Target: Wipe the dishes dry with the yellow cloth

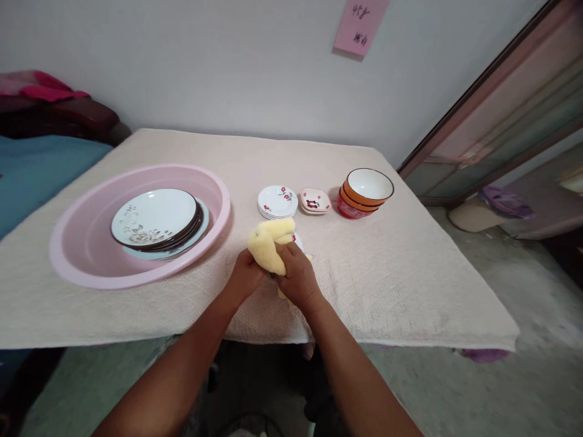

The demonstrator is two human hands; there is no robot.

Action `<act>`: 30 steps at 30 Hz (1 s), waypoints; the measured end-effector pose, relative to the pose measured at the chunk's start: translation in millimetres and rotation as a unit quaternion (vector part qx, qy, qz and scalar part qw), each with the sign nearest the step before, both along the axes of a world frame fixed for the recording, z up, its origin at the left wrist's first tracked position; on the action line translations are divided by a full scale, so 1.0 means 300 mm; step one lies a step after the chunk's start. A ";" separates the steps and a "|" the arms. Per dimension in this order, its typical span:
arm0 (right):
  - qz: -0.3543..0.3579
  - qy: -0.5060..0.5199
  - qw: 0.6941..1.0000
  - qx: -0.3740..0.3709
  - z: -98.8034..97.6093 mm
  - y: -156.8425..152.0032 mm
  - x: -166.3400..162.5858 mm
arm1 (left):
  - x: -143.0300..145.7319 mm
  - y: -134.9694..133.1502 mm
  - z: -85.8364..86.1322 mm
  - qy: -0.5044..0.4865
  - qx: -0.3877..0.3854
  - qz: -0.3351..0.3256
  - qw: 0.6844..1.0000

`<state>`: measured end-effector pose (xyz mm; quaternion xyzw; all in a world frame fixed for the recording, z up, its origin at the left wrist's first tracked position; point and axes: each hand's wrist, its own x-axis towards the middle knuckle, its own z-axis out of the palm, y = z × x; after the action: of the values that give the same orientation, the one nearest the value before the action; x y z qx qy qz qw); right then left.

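Observation:
My left hand [243,276] and my right hand [298,278] both grip a crumpled yellow cloth [268,246] above the table. A small white dish [297,241] with a red mark shows behind the cloth, and most of it is hidden by the cloth and my right hand. Left of my hands, a pink plastic basin [214,182] holds a stack of white floral plates [155,215]. Beyond my hands stand a low stack of white floral saucers [277,202], a small square pink-rimmed dish [316,201] and nested orange bowls [368,188].
A beige quilted cloth [410,291] covers the table, and a red bowl [347,209] sits under the orange ones. A wall stands behind, with a pink note [359,27]. A glass-panelled frame [492,103] leans at right. A blue-covered bed [40,170] lies at left.

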<state>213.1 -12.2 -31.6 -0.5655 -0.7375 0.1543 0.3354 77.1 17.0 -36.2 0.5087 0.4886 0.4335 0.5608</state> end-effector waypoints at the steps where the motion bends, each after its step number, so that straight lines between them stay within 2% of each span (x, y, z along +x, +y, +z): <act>1: -0.024 -0.024 0.999 0.006 -0.002 0.005 0.007 | -0.001 -0.002 0.005 0.004 0.006 0.000 1.000; 4: -0.106 -0.086 0.991 0.013 -0.009 0.023 0.035 | -0.010 -0.005 0.013 -0.008 0.011 0.002 1.000; 7: -0.139 -0.120 0.983 -0.003 -0.017 0.036 0.063 | -0.029 0.001 0.010 -0.018 0.016 0.021 0.999; 14: -0.167 -0.050 0.980 -0.095 -0.034 0.023 0.045 | -0.039 0.016 0.016 -0.076 0.003 0.095 0.993; 17: -0.149 -0.006 0.985 -0.091 -0.039 0.008 -0.006 | -0.019 0.006 0.026 -0.113 -0.010 0.107 0.988; 22: -0.083 0.048 0.993 -0.063 -0.020 -0.035 -0.104 | -0.003 -0.001 0.023 -0.106 0.019 0.132 0.985; 26: 0.005 -0.022 0.998 -0.053 0.011 -0.071 -0.125 | -0.017 0.014 0.027 -0.167 -0.023 0.161 0.973; 28: 0.014 -0.063 0.996 -0.055 0.018 -0.076 -0.111 | -0.021 0.021 0.031 -0.192 -0.053 0.156 0.967; 30: -0.011 -0.088 0.994 -0.057 0.012 -0.069 -0.086 | -0.020 0.028 0.031 -0.198 -0.063 0.151 0.967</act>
<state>187.4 -33.0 -27.9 -0.6030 -0.7481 0.1421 0.2380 71.2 25.2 -26.8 0.2968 0.4656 0.5732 0.6055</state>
